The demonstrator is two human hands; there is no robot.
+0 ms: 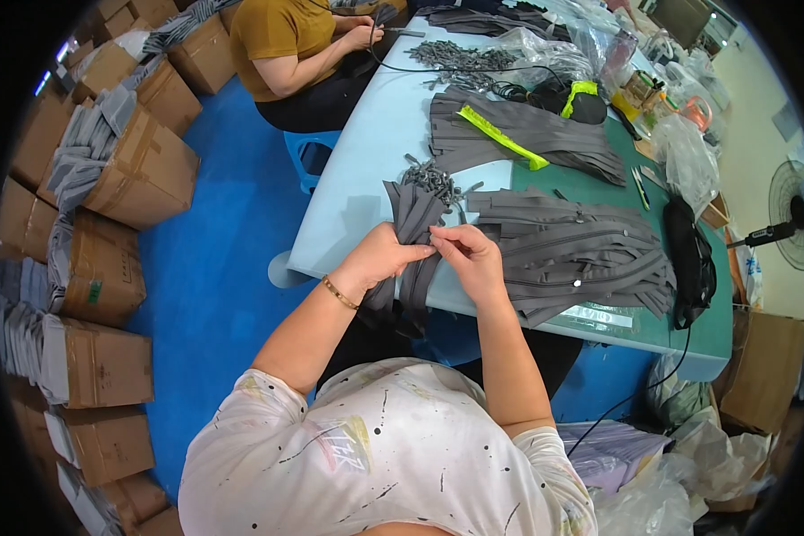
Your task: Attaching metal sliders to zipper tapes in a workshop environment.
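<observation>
Over the table's near edge, my left hand (377,257) is closed around a bunch of grey zipper tapes (412,211). The tapes fan out above it and hang down below. Close beside it, my right hand (470,259) pinches at the edge of the bunch with thumb and forefinger; whatever is between those fingertips is too small to make out. Just beyond the bunch lies a small heap of grey zipper pulls (432,181). A wide stack of grey zippers (571,250) lies flat to the right of my right hand.
Farther back are another zipper stack (518,134) with a lime-green strip (504,138) across it, and a larger heap of pulls (462,59). A black pouch (691,259) edges the right side. A co-worker (281,54) sits at the far left; cartons (138,170) line the floor.
</observation>
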